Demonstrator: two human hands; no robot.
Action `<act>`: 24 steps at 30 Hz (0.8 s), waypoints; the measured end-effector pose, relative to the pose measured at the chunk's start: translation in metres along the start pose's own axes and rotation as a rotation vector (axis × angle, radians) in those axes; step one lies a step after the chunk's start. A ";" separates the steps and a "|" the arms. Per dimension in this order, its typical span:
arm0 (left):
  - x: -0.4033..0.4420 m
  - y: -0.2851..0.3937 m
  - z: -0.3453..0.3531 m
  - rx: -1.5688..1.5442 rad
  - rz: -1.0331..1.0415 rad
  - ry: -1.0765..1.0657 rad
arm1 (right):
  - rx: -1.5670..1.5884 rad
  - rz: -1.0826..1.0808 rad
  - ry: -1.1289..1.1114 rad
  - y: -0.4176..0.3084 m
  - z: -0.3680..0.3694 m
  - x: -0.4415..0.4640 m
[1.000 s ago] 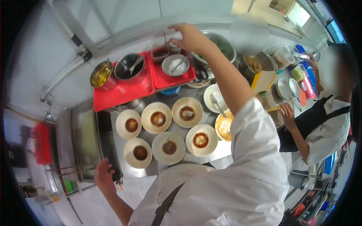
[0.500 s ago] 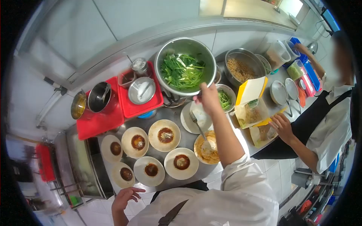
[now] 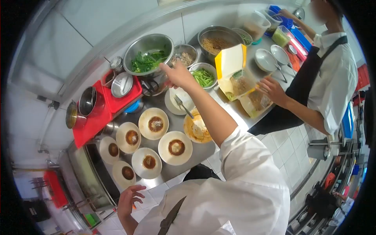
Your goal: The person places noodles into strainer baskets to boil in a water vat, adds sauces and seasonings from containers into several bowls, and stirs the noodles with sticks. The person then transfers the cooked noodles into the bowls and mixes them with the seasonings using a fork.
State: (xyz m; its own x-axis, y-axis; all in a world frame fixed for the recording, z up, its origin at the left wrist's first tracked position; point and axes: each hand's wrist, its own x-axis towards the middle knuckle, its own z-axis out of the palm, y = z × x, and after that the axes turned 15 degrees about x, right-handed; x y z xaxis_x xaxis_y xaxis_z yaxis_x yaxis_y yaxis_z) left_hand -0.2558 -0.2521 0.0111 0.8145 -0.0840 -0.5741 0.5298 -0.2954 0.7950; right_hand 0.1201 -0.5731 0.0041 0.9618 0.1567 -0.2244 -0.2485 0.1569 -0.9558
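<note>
My right hand [image 3: 177, 74] is at the lower right rim of a large metal bowl of green leaves [image 3: 149, 58], its fingers partly bent; whether they grip the rim is unclear. My left hand [image 3: 128, 199] hangs near the counter's front edge, fingers apart, holding nothing. Several pale bowls with dark brown sauce, one of them a bowl with a light dab in it [image 3: 176, 147], stand on the metal counter. Beside them are a white plate [image 3: 172, 102] with a fork [image 3: 183, 106] on it and an orange-smeared bowl [image 3: 197, 127].
Red trays [image 3: 96, 124] hold metal pots and a small bowl at the left. Toward the right stand a bowl of cut greens [image 3: 203, 76], a pot of brown crumbs [image 3: 215, 45] and a yellow takeaway box [image 3: 231, 62]. A co-worker [image 3: 329, 66] in a black apron reaches over the counter.
The view has swung to the right. My right hand came down from the back to the bowl of leaves, which now sits farther back, beside a newly visible metal bowl. My left hand stays open.
</note>
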 end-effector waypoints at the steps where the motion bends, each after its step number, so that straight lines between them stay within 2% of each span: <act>1: -0.003 -0.006 0.003 -0.001 -0.008 0.000 | -0.035 -0.087 0.098 0.000 0.003 -0.013; 3: -0.012 -0.021 0.006 0.002 -0.027 -0.012 | -0.100 -0.303 0.254 0.010 0.016 -0.039; 4: -0.019 -0.030 0.009 0.001 -0.018 -0.014 | -0.104 -0.311 0.256 0.019 0.025 -0.057; 6: -0.030 -0.047 0.015 -0.025 -0.016 -0.005 | 0.115 -0.404 -0.005 0.039 0.044 -0.101; 9: -0.039 -0.091 0.021 -0.022 0.031 0.034 | 0.008 -0.601 -0.210 0.114 0.091 -0.172; 10: -0.036 -0.102 0.031 -0.024 0.051 0.027 | -0.069 -0.424 -0.323 0.133 0.106 -0.210; 11: -0.030 -0.109 0.045 -0.267 0.089 0.119 | -0.032 -0.423 -0.450 0.142 0.124 -0.256; 12: -0.026 -0.112 0.059 -0.510 0.126 0.208 | -0.178 -0.790 -0.491 0.167 0.140 -0.292; 13: -0.023 -0.113 0.075 -0.512 0.151 0.201 | -0.190 -0.871 -0.606 0.176 0.151 -0.323; 14: -0.024 -0.112 0.091 -0.759 0.350 0.001 | -0.197 -0.947 -0.722 0.184 0.163 -0.353; 15: -0.030 -0.112 0.104 -0.995 0.545 -0.214 | -0.209 -0.963 -0.720 0.206 0.175 -0.371; 16: -0.042 -0.114 0.112 -0.992 0.557 -0.228 | -0.254 -0.750 -0.536 0.237 0.186 -0.381; 17: -0.056 -0.116 0.121 -0.808 0.574 0.080 | -0.294 -0.535 -0.350 0.260 0.198 -0.397; 18: -0.065 -0.113 0.132 -0.619 0.598 0.381 | -0.313 -0.561 -0.341 0.270 0.209 -0.412; 19: -0.079 -0.113 0.149 -0.250 0.691 0.566 | 0.072 -0.354 -0.336 0.280 0.222 -0.426; 20: -0.085 -0.128 0.152 -0.248 0.713 0.545 | 0.464 -0.134 -0.320 0.289 0.233 -0.442; 21: -0.081 -0.154 0.157 -0.442 0.794 0.312 | 0.847 0.092 -0.305 0.292 0.233 -0.453; 22: -0.072 -0.182 0.163 -0.633 0.861 0.073 | 0.833 0.071 -0.300 0.291 0.222 -0.463; 24: -0.065 -0.239 0.174 -0.986 0.928 -0.418 | -0.361 -0.500 -0.661 0.296 0.191 -0.502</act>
State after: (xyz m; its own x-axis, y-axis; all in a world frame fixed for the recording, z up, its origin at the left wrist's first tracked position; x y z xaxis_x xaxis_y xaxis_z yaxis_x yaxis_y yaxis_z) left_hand -0.4765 -0.3416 -0.1752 0.9160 -0.1998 0.3480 -0.0644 0.7829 0.6188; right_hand -0.4576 -0.4193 -0.1299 0.6579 0.6984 0.2820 0.3393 0.0595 -0.9388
